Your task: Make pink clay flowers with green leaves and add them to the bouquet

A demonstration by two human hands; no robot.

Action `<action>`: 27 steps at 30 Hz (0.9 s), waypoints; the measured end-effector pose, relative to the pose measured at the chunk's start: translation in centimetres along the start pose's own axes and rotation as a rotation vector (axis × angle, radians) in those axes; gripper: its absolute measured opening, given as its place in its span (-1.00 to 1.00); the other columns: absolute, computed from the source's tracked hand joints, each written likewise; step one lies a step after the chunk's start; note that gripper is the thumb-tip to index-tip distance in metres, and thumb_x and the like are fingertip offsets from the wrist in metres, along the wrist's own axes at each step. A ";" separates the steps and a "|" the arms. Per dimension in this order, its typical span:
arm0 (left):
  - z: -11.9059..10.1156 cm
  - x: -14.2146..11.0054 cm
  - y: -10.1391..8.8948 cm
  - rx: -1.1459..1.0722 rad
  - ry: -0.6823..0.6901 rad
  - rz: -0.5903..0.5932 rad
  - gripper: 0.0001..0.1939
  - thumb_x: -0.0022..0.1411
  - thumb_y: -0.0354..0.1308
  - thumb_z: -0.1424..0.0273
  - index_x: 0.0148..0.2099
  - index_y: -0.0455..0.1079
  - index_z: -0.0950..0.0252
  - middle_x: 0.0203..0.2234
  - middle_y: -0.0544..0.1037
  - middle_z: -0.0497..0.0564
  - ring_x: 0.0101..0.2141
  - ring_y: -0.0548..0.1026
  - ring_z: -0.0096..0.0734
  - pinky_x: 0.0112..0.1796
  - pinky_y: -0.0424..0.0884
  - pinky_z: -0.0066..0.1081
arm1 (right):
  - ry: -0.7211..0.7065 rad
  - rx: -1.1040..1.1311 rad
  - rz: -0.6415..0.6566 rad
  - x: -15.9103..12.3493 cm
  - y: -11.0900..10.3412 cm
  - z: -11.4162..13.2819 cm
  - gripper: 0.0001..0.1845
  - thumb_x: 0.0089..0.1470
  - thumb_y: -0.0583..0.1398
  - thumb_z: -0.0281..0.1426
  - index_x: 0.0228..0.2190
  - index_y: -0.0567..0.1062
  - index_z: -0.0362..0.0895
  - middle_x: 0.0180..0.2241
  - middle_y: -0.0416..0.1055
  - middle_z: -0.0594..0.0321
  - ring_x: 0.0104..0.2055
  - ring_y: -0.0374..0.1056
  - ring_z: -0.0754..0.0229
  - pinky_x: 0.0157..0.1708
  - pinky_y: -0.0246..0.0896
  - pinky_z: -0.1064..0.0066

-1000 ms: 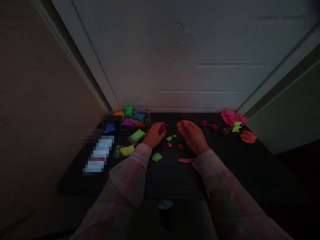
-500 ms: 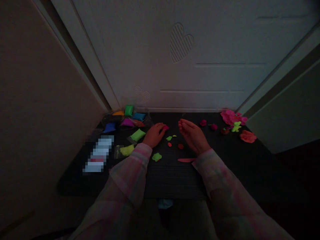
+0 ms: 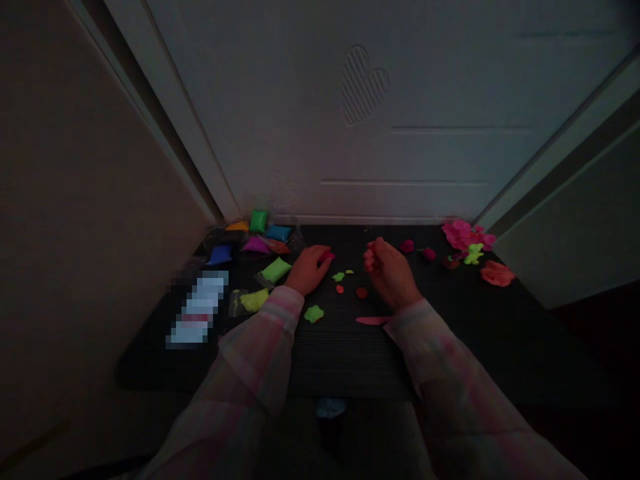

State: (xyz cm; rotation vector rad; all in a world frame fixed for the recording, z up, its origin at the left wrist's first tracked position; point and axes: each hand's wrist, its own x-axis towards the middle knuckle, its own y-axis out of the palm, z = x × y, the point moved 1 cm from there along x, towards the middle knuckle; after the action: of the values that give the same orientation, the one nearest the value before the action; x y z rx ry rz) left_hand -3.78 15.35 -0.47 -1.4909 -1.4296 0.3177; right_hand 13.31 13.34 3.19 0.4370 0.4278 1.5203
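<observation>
My left hand (image 3: 309, 270) rests low over the dark table, its fingers closed on a piece of pink clay (image 3: 327, 256) that shows at the fingertips. To the right, my right hand (image 3: 394, 272) is raised with fingers curled in and thumb against them; whatever they hold is hidden. Between the hands lie small green clay pieces (image 3: 339, 277), a little orange-red piece (image 3: 340, 289) and a dark red disc (image 3: 361, 293). Nearer me are a scalloped green clay shape (image 3: 314, 314) and a pink clay knife (image 3: 371, 321), partly under my right sleeve.
Bags of coloured clay, among them a light green one (image 3: 276, 269) and a blue one (image 3: 221, 254), crowd the left. A blurred-out phone-like screen (image 3: 199, 310) lies in front. Pink clay flowers (image 3: 463, 235), a yellow-green figure (image 3: 473, 254) and a coral flower (image 3: 497, 273) stand right.
My right hand has shifted slightly right, and its fingers have curled in from a straighter pose. The left hand stays nearly in place, still with the pink clay.
</observation>
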 end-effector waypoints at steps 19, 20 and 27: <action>0.1 -0.1 0.1 -0.004 -0.036 -0.003 -0.69 0.20 0.03 0.32 -0.02 0.27 0.32 -0.10 0.39 0.09 -0.11 0.39 -0.27 -0.12 0.34 -0.12 | 0.040 -0.057 0.085 -0.4 0.2 -0.3 -0.69 -0.17 0.25 -0.13 -0.57 0.41 -0.13 -0.66 0.36 0.39 -0.64 0.23 0.42 -0.60 0.15 0.53; 0.1 -0.1 0.1 -0.004 -0.038 -0.002 -0.69 0.20 0.03 0.32 -0.02 0.27 0.32 -0.10 0.39 0.09 -0.11 0.39 -0.27 -0.12 0.34 -0.12 | 0.029 -0.063 0.087 -0.3 0.2 -0.3 -0.68 -0.19 0.26 -0.14 -0.61 0.37 -0.13 -0.71 0.30 0.44 -0.69 0.16 0.45 -0.63 0.10 0.54; 0.0 -0.1 0.0 -0.008 -0.039 0.000 -0.69 0.20 0.03 0.32 -0.02 0.27 0.32 -0.09 0.39 0.09 -0.12 0.39 -0.28 -0.13 0.34 -0.13 | 0.009 -0.107 0.078 -0.3 0.2 -0.4 -0.69 -0.41 0.38 -0.32 -0.53 0.43 -0.10 -0.57 0.37 0.43 -0.53 0.25 0.41 -0.48 0.16 0.52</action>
State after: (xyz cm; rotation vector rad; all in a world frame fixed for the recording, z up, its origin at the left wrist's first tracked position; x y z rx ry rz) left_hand -3.84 15.32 -0.51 -1.4985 -1.4637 0.3430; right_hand 12.92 13.09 2.97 0.3667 0.3374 1.6132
